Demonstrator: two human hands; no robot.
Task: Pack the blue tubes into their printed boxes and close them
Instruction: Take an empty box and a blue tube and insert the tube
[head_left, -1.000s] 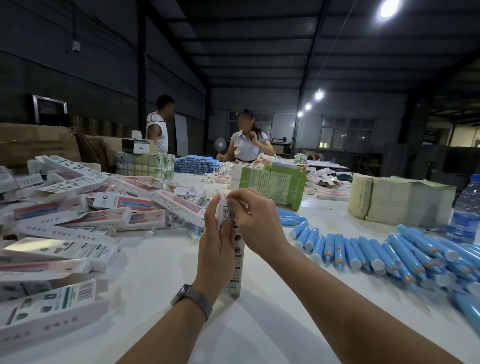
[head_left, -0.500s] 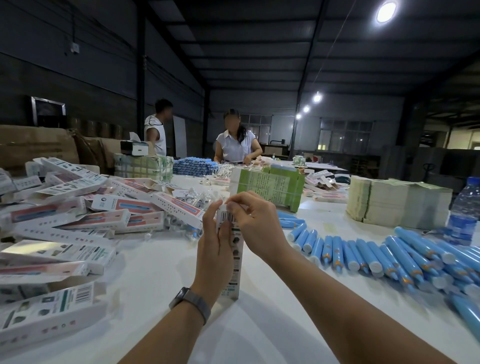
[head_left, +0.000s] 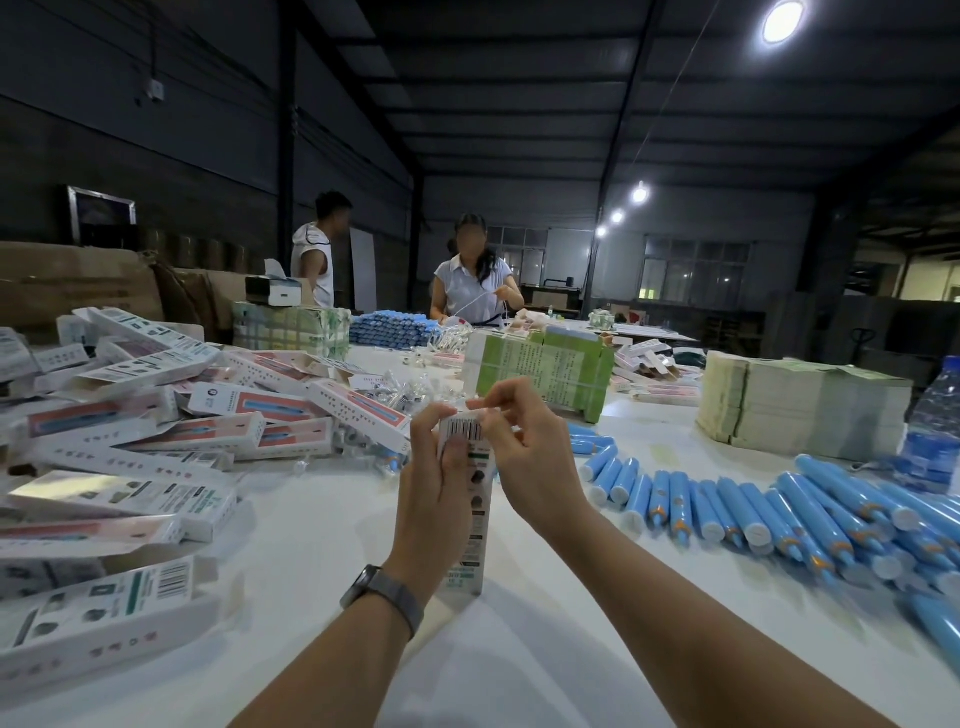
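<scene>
One printed box (head_left: 464, 512) stands upright on the white table (head_left: 519, 649) in the head view, its lower end on the surface. Left hand (head_left: 434, 499) wraps the box's body, thumb near the barcode; right hand (head_left: 524, 447) pinches the top flap (head_left: 480, 413) above it. Right of the box lie rows of blue tubes (head_left: 753, 512); left of it, a heap of filled boxes (head_left: 156, 441). Thin card probably feels light and crushable: hold the side walls loosely, fold at the flap's crease.
</scene>
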